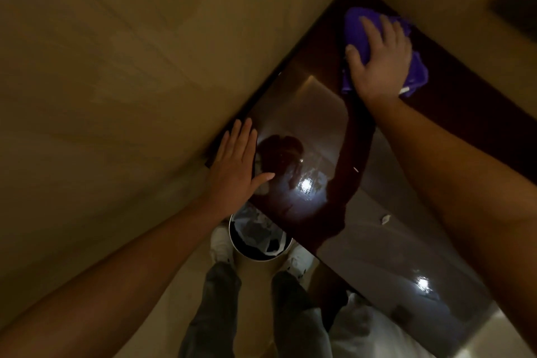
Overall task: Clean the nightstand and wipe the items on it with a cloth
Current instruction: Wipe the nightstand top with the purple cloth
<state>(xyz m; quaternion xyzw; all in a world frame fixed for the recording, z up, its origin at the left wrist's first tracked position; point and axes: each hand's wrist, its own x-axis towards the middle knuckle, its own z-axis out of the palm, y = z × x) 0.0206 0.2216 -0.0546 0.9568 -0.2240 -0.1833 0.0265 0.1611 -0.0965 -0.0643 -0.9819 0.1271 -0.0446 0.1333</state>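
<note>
The nightstand point(305, 125), dark and glossy against the wall, is shown mid-wipe; no items are seen on its top, and the near part looks unwiped. One purple cloth point(418, 73) is pressed flat at the far corner under the right hand point(377, 61). The left hand point(236, 166), fingers straight, is rested on the edge. One lined bin point(257, 238) is seen below.

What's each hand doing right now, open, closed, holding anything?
Left hand: open, fingers straight, flat on the nightstand edge, holding nothing.
Right hand: open, fingers spread, pressing the purple cloth onto the nightstand top.
</note>
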